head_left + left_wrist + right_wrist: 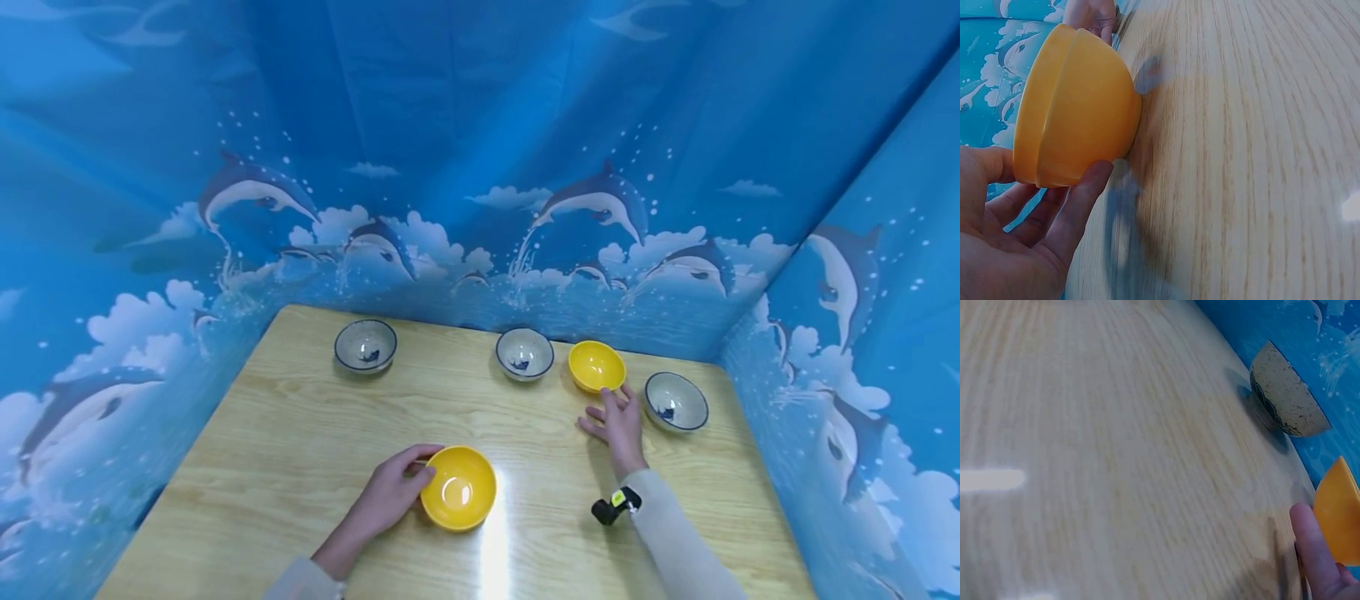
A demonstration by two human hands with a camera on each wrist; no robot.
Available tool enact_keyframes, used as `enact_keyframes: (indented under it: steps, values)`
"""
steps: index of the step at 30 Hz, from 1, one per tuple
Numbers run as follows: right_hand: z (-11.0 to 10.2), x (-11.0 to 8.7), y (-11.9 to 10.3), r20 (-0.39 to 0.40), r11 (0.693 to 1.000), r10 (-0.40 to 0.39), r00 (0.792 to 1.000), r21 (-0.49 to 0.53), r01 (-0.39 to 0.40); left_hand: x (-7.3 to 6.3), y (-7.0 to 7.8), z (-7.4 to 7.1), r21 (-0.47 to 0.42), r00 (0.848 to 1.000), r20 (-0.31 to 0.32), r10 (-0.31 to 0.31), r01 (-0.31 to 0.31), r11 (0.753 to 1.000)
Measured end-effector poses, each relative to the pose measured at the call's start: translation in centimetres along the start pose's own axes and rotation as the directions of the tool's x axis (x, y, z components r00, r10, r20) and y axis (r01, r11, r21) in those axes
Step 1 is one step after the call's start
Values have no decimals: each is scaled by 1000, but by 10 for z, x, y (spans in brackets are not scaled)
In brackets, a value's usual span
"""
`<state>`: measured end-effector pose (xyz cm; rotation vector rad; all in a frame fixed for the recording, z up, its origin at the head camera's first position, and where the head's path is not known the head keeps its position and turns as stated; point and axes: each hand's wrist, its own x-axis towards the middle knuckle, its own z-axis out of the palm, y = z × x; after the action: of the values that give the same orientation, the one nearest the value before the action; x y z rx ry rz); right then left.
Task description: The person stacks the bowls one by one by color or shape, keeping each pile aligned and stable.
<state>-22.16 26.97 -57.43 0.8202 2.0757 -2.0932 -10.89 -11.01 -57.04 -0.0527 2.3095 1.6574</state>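
In the head view, my left hand (393, 492) grips a yellow bowl (459, 490) at its left edge, near the front of the table. The left wrist view shows the thumb at the rim of this bowl (1082, 109) and the fingers against its outer side; its base is at or just above the wood. My right hand (618, 425) is at the near side of a second yellow bowl (596, 367), its fingers spread and the fingertips at the rim. Part of that bowl (1338, 515) shows beside a finger in the right wrist view.
Grey speckled bowls with dark rims stand on the wooden table (300, 450): one at the back left (365, 346), one back centre (525, 354), and one (677, 402) right of my right hand. Blue dolphin-print curtains (450, 167) hang along the back and sides.
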Motion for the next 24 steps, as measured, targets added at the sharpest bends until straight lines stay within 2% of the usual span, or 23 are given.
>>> enact_keyframes:
  steps: [4, 14, 24]
  values:
    - [1, 7, -5, -23, 1000, -16, 1000, 21, 17, 0, 1, 0, 5, 1000, 0, -10, 10, 1000]
    - [8, 18, -15, -87, 999, -39, 995, -31, 37, 0, 1, -1, 0, 1000, 8, -17, 17, 1000]
    - [9, 32, -15, -111, 998, -52, 992, 13, 54, 1, 0, -2, 2, 1000, 11, -10, 10, 1000]
